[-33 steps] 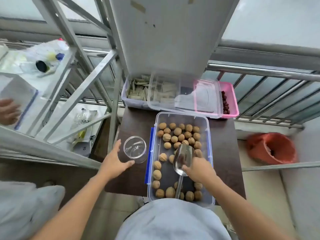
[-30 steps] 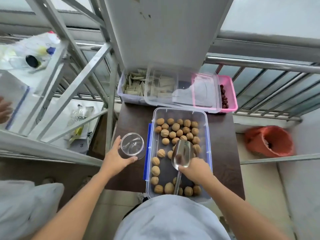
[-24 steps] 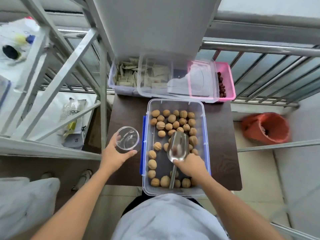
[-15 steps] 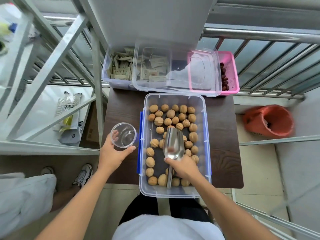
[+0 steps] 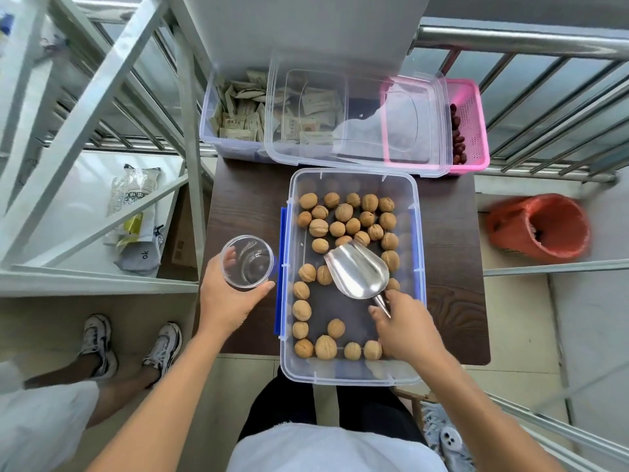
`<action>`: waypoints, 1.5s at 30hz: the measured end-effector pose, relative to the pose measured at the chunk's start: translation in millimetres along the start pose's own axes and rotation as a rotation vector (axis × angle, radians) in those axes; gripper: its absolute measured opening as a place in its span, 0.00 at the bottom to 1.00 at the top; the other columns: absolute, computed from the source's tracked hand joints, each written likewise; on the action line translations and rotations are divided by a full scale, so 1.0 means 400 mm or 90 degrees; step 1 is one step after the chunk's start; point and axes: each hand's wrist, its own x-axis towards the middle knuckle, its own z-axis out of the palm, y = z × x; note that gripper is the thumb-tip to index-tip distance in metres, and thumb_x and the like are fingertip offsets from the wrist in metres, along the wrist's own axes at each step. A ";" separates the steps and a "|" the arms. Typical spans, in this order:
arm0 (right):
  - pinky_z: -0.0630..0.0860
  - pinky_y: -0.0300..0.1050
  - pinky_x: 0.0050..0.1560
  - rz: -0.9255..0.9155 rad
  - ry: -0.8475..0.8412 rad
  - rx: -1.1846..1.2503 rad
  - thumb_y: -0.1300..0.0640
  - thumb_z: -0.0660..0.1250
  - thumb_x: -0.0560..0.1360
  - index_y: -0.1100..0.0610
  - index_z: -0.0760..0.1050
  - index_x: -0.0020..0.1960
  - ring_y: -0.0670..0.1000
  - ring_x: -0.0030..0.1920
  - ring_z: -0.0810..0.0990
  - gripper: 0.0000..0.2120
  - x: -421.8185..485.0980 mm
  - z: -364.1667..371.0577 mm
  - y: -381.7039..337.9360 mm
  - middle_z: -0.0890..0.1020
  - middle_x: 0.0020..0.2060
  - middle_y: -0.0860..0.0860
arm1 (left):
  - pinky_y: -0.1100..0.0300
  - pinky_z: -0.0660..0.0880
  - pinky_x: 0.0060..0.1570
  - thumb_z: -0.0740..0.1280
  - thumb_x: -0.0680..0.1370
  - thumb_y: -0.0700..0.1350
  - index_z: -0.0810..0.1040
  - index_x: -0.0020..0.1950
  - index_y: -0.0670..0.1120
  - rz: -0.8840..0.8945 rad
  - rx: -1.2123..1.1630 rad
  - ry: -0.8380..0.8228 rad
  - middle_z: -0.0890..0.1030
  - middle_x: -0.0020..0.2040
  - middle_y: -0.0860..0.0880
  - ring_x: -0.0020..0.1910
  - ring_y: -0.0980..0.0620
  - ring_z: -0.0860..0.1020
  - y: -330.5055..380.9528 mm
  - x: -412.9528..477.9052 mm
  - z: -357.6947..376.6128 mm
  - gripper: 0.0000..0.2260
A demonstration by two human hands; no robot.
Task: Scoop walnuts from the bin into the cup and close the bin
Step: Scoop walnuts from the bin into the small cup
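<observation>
Head view looks down on a dark wooden tabletop (image 5: 245,199) with an open clear bin (image 5: 417,233) in the middle. Many walnuts (image 5: 343,212) lie on the bin floor, most at the far end, and some along the left wall and the near wall.

Left hand (image 5: 226,301) is curled around a clear cup (image 5: 247,261), with the thumb on the near right side of the rim and the other fingers seen through the far wall. The cup is just beside the left wall of the bin, next to its blue latch (image 5: 280,264). It has no walnuts inside.

Right hand (image 5: 406,327) is inside the bin at the near right. Its thumb and fingers pinch the thin handle of a metal scoop (image 5: 357,272); the grip is loose, not a full fist. The scoop bowl points away and to the left, among the walnuts, and it is bare inside.

Behind the bin, a clear lid (image 5: 357,114) rests over a box of paper sachets (image 5: 238,114) and a pink basket (image 5: 471,120) with dark red fruit.
</observation>
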 end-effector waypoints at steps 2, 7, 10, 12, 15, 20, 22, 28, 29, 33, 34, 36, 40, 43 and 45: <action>0.67 0.48 0.37 -0.011 -0.007 -0.084 0.50 0.64 0.78 0.55 0.71 0.42 0.57 0.39 0.73 0.10 -0.009 -0.026 -0.010 0.75 0.36 0.51 | 0.66 0.72 0.64 0.82 0.57 0.66 0.69 0.71 0.67 -0.005 -0.004 -0.001 0.74 0.63 0.74 0.65 0.68 0.75 -0.005 0.001 0.001 0.44; 0.69 0.47 0.38 0.023 -0.050 -0.179 0.52 0.63 0.75 0.57 0.71 0.44 0.60 0.41 0.76 0.08 -0.002 -0.063 -0.027 0.79 0.41 0.57 | 0.74 0.69 0.62 0.82 0.58 0.66 0.71 0.66 0.74 -0.016 -0.003 -0.017 0.75 0.61 0.78 0.64 0.73 0.74 -0.001 0.002 -0.003 0.39; 0.67 0.47 0.37 0.037 -0.059 -0.159 0.54 0.63 0.75 0.58 0.72 0.45 0.60 0.42 0.75 0.07 0.028 -0.058 -0.037 0.78 0.41 0.57 | 0.80 0.67 0.59 0.82 0.58 0.66 0.68 0.64 0.78 -0.009 0.007 -0.019 0.74 0.61 0.79 0.63 0.76 0.73 0.009 0.000 -0.006 0.39; 0.67 0.46 0.39 0.028 -0.051 -0.123 0.53 0.64 0.76 0.59 0.75 0.46 0.59 0.43 0.75 0.09 0.052 -0.039 -0.047 0.79 0.43 0.58 | 0.80 0.66 0.59 0.82 0.58 0.67 0.68 0.65 0.77 -0.009 0.005 -0.023 0.74 0.61 0.80 0.63 0.76 0.73 0.011 -0.001 -0.005 0.39; 0.70 0.47 0.39 0.019 -0.024 -0.063 0.51 0.65 0.77 0.58 0.78 0.45 0.60 0.45 0.79 0.10 0.083 -0.003 -0.062 0.82 0.43 0.57 | 0.76 0.67 0.63 0.82 0.59 0.66 0.70 0.69 0.70 -0.016 -0.012 -0.020 0.74 0.61 0.80 0.64 0.75 0.73 0.006 -0.002 -0.003 0.41; 0.74 0.50 0.41 0.014 0.008 0.015 0.49 0.64 0.78 0.57 0.78 0.46 0.60 0.47 0.79 0.12 0.138 0.049 -0.085 0.82 0.42 0.57 | 0.77 0.67 0.63 0.82 0.59 0.65 0.70 0.67 0.73 -0.020 -0.010 -0.029 0.74 0.62 0.79 0.64 0.75 0.73 0.009 -0.001 -0.004 0.39; 0.72 0.49 0.38 0.015 -0.003 0.050 0.49 0.64 0.79 0.57 0.79 0.47 0.58 0.45 0.79 0.12 0.153 0.060 -0.090 0.82 0.40 0.56 | 0.81 0.66 0.60 0.82 0.59 0.65 0.69 0.66 0.75 -0.020 -0.006 -0.030 0.74 0.62 0.80 0.64 0.76 0.73 0.015 -0.001 -0.006 0.39; 0.73 0.51 0.37 -0.007 0.007 0.142 0.51 0.65 0.79 0.57 0.77 0.41 0.55 0.39 0.78 0.12 0.157 0.068 -0.055 0.80 0.34 0.53 | 0.82 0.65 0.58 0.81 0.60 0.67 0.69 0.71 0.67 -0.019 -0.012 -0.027 0.73 0.61 0.81 0.63 0.77 0.72 0.021 0.001 -0.003 0.42; 0.74 0.53 0.39 -0.006 0.002 0.151 0.50 0.65 0.79 0.56 0.77 0.42 0.55 0.41 0.78 0.11 0.154 0.069 -0.048 0.80 0.37 0.54 | 0.82 0.66 0.58 0.81 0.60 0.67 0.69 0.71 0.66 -0.020 -0.013 -0.027 0.73 0.61 0.81 0.63 0.77 0.72 0.021 0.001 -0.002 0.42; 0.80 0.57 0.45 -0.010 0.001 0.190 0.50 0.65 0.79 0.49 0.78 0.42 0.57 0.43 0.81 0.08 0.140 0.059 -0.033 0.81 0.40 0.54 | 0.79 0.67 0.60 0.81 0.59 0.67 0.70 0.72 0.63 -0.027 -0.014 -0.027 0.73 0.62 0.77 0.63 0.76 0.72 0.023 0.001 0.003 0.43; 0.80 0.58 0.45 -0.012 0.004 0.200 0.50 0.65 0.79 0.48 0.78 0.43 0.57 0.42 0.81 0.07 0.138 0.055 -0.029 0.81 0.39 0.53 | 0.78 0.67 0.60 0.81 0.59 0.67 0.70 0.72 0.63 -0.028 -0.016 -0.027 0.73 0.62 0.75 0.63 0.77 0.72 0.026 0.001 0.003 0.43; 0.81 0.60 0.45 -0.020 0.010 0.218 0.51 0.65 0.78 0.49 0.80 0.45 0.55 0.41 0.82 0.06 0.131 0.047 -0.024 0.82 0.37 0.51 | 0.79 0.66 0.59 0.83 0.61 0.62 0.69 0.71 0.65 -0.024 -0.013 -0.024 0.74 0.61 0.76 0.63 0.78 0.72 0.031 0.000 0.003 0.42; 0.81 0.61 0.45 -0.038 0.004 0.233 0.52 0.66 0.78 0.50 0.81 0.44 0.56 0.39 0.82 0.07 0.111 0.021 -0.031 0.82 0.34 0.51 | 0.77 0.68 0.59 0.84 0.63 0.59 0.67 0.67 0.76 0.012 0.024 -0.013 0.72 0.61 0.81 0.63 0.77 0.72 0.055 -0.003 -0.001 0.39; 0.80 0.62 0.43 -0.069 -0.013 0.218 0.52 0.66 0.78 0.54 0.79 0.41 0.58 0.38 0.81 0.09 0.087 -0.016 -0.051 0.81 0.33 0.54 | 0.65 0.74 0.62 0.81 0.62 0.62 0.69 0.71 0.70 0.025 0.029 0.005 0.75 0.62 0.75 0.64 0.68 0.76 0.080 -0.001 0.001 0.39; 0.79 0.59 0.38 -0.102 -0.026 0.210 0.53 0.67 0.78 0.55 0.77 0.38 0.54 0.32 0.81 0.11 0.068 -0.057 -0.069 0.78 0.28 0.51 | 0.58 0.77 0.62 0.81 0.62 0.61 0.71 0.68 0.69 0.055 0.031 0.015 0.77 0.61 0.71 0.63 0.62 0.78 0.090 0.004 0.004 0.37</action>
